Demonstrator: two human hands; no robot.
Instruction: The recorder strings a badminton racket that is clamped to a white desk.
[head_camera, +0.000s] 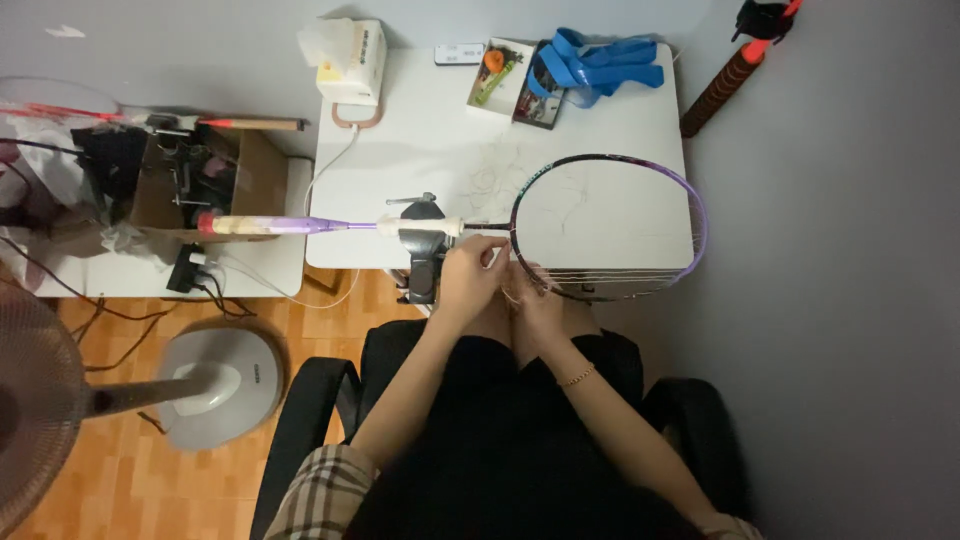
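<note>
1. The badminton racket (600, 225) is lying flat across the near edge of the white worktop (420, 140), its purple shaft held in a small clamp (422, 245); this is probably keeping the frame steady so both hands are free for the strings.
2. The left hand (470, 275) is pinching closed at the racket's throat, just beside the clamp, seemingly bracing the frame or holding a string end.
3. The right hand (535, 295) is curling closed at the near rim of the racket head, fingers gripping what looks like a thin string; the string itself is too fine to make out clearly.
4. Loose string offcuts (495, 170) are lying on the worktop beyond the racket's throat.
5. A blue strap (595, 65), a small open box (497, 75) and a tissue box (352, 60) are sitting well behind the racket, out of the hands' way.
</note>
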